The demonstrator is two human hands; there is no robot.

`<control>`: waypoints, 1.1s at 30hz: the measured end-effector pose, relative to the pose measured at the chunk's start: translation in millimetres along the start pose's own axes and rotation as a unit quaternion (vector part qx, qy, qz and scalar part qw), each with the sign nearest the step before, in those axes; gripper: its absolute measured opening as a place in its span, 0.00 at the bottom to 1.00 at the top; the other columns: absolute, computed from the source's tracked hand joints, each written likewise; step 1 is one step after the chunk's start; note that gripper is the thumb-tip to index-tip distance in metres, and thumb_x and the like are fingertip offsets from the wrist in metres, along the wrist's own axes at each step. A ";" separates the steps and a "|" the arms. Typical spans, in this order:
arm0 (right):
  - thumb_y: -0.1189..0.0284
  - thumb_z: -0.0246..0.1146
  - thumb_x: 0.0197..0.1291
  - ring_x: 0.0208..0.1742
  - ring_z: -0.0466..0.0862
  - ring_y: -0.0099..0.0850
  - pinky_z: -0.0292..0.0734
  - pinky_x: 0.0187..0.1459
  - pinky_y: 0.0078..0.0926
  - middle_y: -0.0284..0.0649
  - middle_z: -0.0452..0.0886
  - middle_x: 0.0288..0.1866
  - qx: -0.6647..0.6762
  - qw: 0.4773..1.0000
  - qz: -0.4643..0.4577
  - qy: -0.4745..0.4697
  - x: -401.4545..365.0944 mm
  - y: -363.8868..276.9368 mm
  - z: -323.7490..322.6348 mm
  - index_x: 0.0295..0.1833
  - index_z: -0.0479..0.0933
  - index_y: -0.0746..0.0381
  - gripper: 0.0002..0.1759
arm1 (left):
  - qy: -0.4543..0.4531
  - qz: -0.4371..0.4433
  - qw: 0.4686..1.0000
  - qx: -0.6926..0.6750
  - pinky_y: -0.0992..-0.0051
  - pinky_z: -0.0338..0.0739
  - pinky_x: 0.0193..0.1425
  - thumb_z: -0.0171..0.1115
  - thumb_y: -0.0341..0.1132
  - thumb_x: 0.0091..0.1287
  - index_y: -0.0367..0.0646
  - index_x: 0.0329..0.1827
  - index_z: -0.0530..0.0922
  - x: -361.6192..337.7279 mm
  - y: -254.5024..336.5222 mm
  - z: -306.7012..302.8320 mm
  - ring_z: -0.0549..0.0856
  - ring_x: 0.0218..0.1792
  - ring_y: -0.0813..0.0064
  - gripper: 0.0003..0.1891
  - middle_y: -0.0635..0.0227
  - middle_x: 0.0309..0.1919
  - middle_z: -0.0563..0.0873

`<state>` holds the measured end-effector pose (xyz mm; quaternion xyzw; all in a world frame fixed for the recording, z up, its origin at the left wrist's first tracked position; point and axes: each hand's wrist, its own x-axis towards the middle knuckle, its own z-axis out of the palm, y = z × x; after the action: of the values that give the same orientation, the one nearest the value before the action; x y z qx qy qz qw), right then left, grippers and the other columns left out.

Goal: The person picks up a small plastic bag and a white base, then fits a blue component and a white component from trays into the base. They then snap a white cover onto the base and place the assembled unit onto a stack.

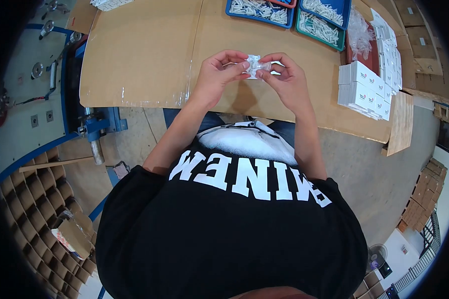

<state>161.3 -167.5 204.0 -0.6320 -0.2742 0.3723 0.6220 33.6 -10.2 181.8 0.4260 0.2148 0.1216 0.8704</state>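
Both of my hands meet over the cardboard-covered table, in the upper middle of the head view. My left hand (224,73) pinches one side of a small clear plastic bag (258,65) between thumb and fingers. On the other side my right hand (286,78) grips the same crinkled bag, thumb and forefinger pressed together. A white printed piece (255,58) shows behind or inside the plastic, partly covered by my fingers. What the bag contains is too small to make out.
Blue trays (261,13) and a green tray (318,31) full of small white parts stand at the table's far side. White boxes (366,89) are stacked at the right, beside a reddish bin (369,59) with clear plastic bags. A cardboard sheet (144,55) covers the table.
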 end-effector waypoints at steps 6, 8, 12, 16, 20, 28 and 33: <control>0.87 0.65 0.64 0.51 0.84 0.23 0.84 0.52 0.22 0.40 0.83 0.55 0.012 1.000 -0.014 -0.010 3.4 -4.6 2.3 0.60 0.76 0.70 0.19 | 0.017 0.072 0.993 0.087 0.76 0.87 0.51 0.67 0.26 0.70 0.35 0.52 0.83 1.8 -6.9 -6.8 0.88 0.46 0.77 0.10 0.64 0.46 0.88; 0.87 0.65 0.64 0.51 0.84 0.23 0.84 0.53 0.22 0.40 0.83 0.55 -0.018 1.000 -0.019 0.008 3.8 -7.3 2.1 0.62 0.76 0.70 0.20 | 0.001 0.040 0.997 0.068 0.76 0.87 0.52 0.67 0.26 0.70 0.35 0.52 0.83 3.7 -7.6 -8.1 0.87 0.46 0.78 0.10 0.65 0.46 0.87; 0.86 0.65 0.65 0.50 0.85 0.22 0.83 0.53 0.21 0.41 0.83 0.55 -0.027 0.999 -0.019 0.013 5.1 -2.5 -1.6 0.61 0.76 0.69 0.19 | 0.016 0.018 0.999 0.048 0.76 0.87 0.52 0.66 0.26 0.70 0.35 0.51 0.83 2.3 -4.3 -4.7 0.87 0.46 0.78 0.08 0.66 0.45 0.87; 0.85 0.65 0.66 0.49 0.86 0.24 0.86 0.50 0.23 0.42 0.83 0.54 -0.002 1.000 -0.006 0.023 7.2 7.1 -4.1 0.61 0.76 0.69 0.18 | 0.012 0.051 0.997 0.053 0.76 0.86 0.52 0.65 0.26 0.71 0.36 0.48 0.82 1.7 -5.6 1.4 0.87 0.46 0.79 0.06 0.68 0.43 0.86; 0.84 0.64 0.67 0.48 0.87 0.26 0.89 0.48 0.26 0.43 0.84 0.53 0.017 0.999 0.005 0.041 7.9 9.3 -3.1 0.59 0.77 0.70 0.15 | 0.005 0.063 0.992 0.110 0.78 0.84 0.51 0.65 0.25 0.72 0.36 0.49 0.82 6.0 -11.4 -3.2 0.86 0.45 0.81 0.06 0.69 0.43 0.85; 0.85 0.63 0.68 0.48 0.86 0.25 0.88 0.51 0.26 0.41 0.84 0.51 0.034 0.999 0.001 0.024 8.3 14.5 -5.0 0.55 0.79 0.70 0.12 | -0.022 0.099 0.980 0.169 0.78 0.80 0.53 0.67 0.23 0.69 0.36 0.56 0.82 4.8 -8.8 0.4 0.84 0.45 0.83 0.13 0.71 0.44 0.85; 0.84 0.65 0.66 0.45 0.85 0.22 0.85 0.50 0.20 0.38 0.86 0.47 0.023 1.000 -0.003 0.007 7.6 15.2 -3.7 0.58 0.78 0.69 0.15 | -0.033 0.130 0.962 0.236 0.77 0.81 0.55 0.68 0.22 0.66 0.37 0.57 0.82 8.5 -10.6 -6.3 0.85 0.45 0.80 0.16 0.69 0.46 0.85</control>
<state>166.9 -164.7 187.8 -0.6195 -0.2630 0.3719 0.6393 38.4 -8.9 167.7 0.6477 0.1517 0.1657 0.7280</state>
